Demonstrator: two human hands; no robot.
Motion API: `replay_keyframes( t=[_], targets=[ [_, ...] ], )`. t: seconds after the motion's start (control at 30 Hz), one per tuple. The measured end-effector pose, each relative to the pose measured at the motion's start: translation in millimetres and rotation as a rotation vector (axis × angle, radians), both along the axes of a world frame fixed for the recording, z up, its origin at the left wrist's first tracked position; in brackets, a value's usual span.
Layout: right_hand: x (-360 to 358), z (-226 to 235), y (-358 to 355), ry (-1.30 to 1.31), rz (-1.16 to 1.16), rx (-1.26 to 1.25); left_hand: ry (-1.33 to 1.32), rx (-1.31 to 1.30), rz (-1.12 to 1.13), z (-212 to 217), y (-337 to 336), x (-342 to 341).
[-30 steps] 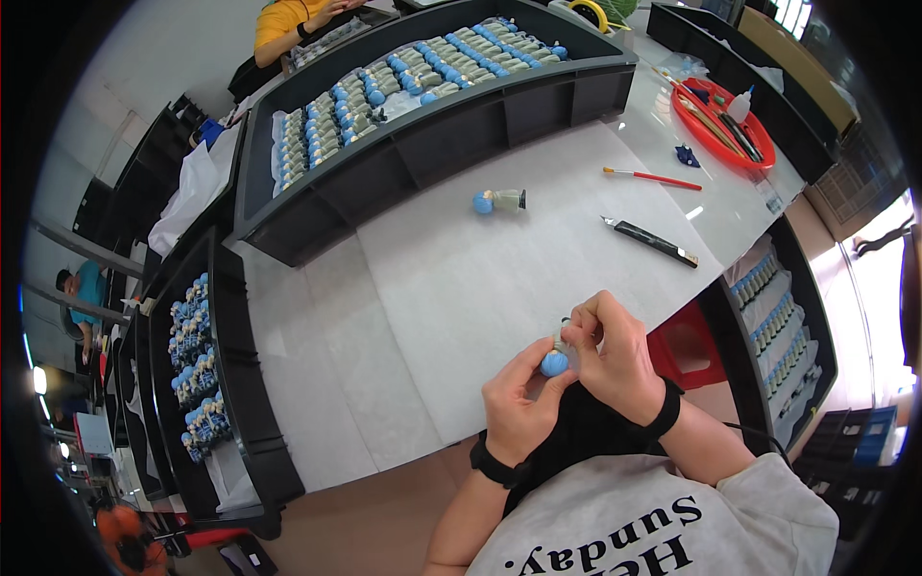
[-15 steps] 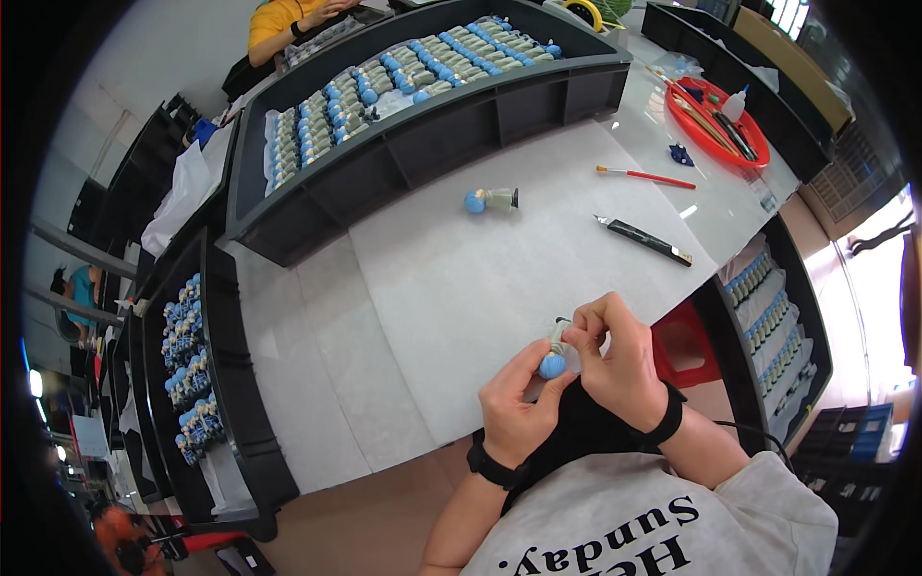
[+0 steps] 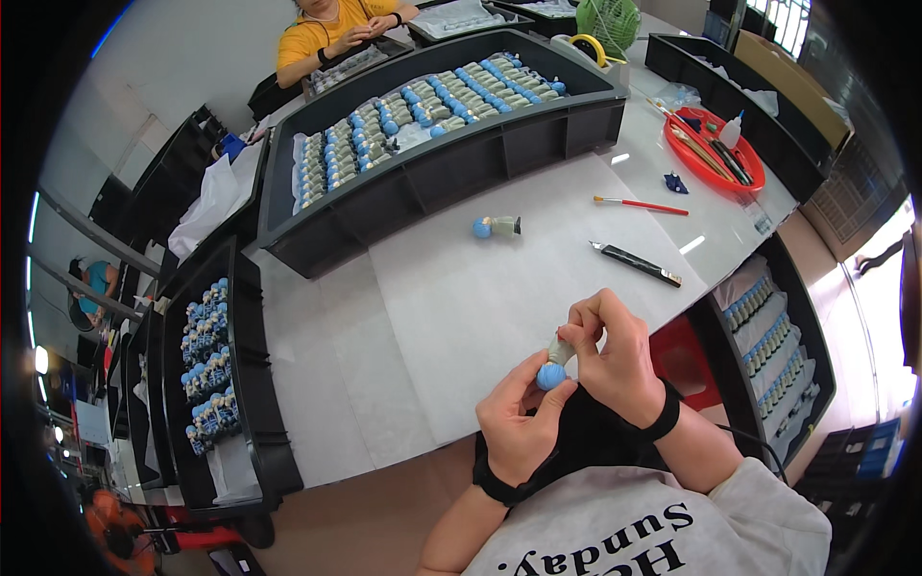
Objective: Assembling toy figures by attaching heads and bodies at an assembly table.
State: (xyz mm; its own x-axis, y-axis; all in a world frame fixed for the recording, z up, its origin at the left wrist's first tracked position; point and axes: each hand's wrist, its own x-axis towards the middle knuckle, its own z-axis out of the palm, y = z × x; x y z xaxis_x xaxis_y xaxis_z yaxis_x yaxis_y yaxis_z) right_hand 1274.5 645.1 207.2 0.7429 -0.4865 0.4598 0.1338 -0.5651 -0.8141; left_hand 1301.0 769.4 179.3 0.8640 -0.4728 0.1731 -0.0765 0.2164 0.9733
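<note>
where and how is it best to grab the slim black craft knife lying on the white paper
Best by the black handle of the knife, probably from the right: it lies flat, with its thin pointed tip facing left and away from the person.

Wide fisheye head view, left camera of a pair, facing down and forward, left hand [image 3: 517, 427] and right hand [image 3: 615, 360] near, worktable [image 3: 722, 230] farther off
</note>
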Motion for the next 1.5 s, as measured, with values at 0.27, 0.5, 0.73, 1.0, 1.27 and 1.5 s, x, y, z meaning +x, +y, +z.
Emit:
replay_keyframes(
  t=[0.27, 0.5, 0.73, 1.0, 1.27, 1.5],
  targets=[
    [-3.3, 1.8, -2.3, -0.019, 0.02, -0.031, -0.075, 0.032, 0.067, 2.9, -6.2, -0.6],
    [3.0, -1.2, -10.0, -0.061, 0.023, 0.061, -0.088, 0.056, 0.091, 6.4, -9.8, 1.1],
    [-0.2, 3.6, -12.3, -0.035, 0.063, 0.052, -0.061, 0.019, 0.074, 5.9, -11.7, 2.4],
    [-1.4, 1.3, -8.4, -0.016, 0.081, -0.031, -0.027, 0.004, 0.065, 5.1, -10.3, 2.1],
    [2.2, 1.6, -12.8, 0.015, 0.085, 0.001, -0.082, 0.041, 0.076, 4.2, -10.1, 2.1],
    [2.7, -1.1, -14.0, 0.03, 0.083, 0.099, -0.106, 0.07, 0.07, 3.6, -10.0, 3.3]
  ],
)
